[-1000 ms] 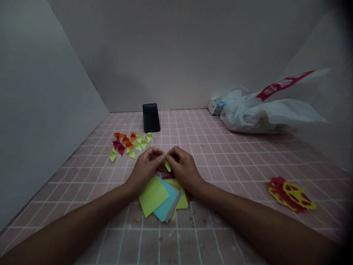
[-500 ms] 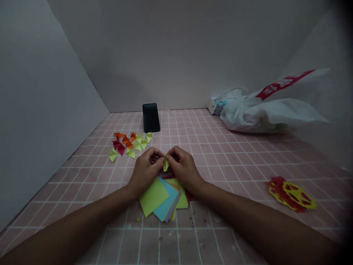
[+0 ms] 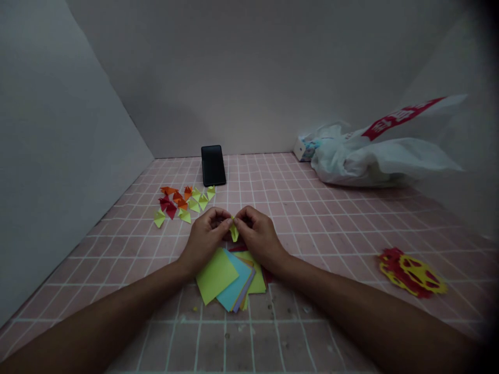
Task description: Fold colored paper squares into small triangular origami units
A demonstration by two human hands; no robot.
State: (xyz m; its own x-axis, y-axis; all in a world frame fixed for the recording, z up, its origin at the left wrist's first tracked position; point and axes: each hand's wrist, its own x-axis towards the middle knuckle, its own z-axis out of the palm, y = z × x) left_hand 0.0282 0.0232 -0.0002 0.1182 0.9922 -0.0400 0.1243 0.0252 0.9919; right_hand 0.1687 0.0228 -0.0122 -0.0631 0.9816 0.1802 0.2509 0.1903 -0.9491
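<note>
Both of my hands meet at the middle of the pink tiled table [image 3: 335, 234]. My left hand [image 3: 206, 238] and my right hand [image 3: 260, 236] each pinch a small folded yellow-green paper piece [image 3: 234, 231] between fingertips, held just above the table. Under my wrists lies a fanned stack of coloured paper squares [image 3: 230, 278], yellow-green on top, blue and purple below. To the far left of my hands sits a cluster of small folded paper triangles [image 3: 181, 202] in orange, red and yellow-green.
A black phone [image 3: 213, 165] lies at the back by the grey wall. A white plastic bag [image 3: 374, 156] with red print lies at the back right. Red and yellow paper cut-outs [image 3: 412, 272] lie at the right. Grey walls close in the left and back.
The yellow-green piece has been turned and folded smaller between my fingertips; it pointed down and right before, and now sits compact between both pinches. My hands stayed in place.
</note>
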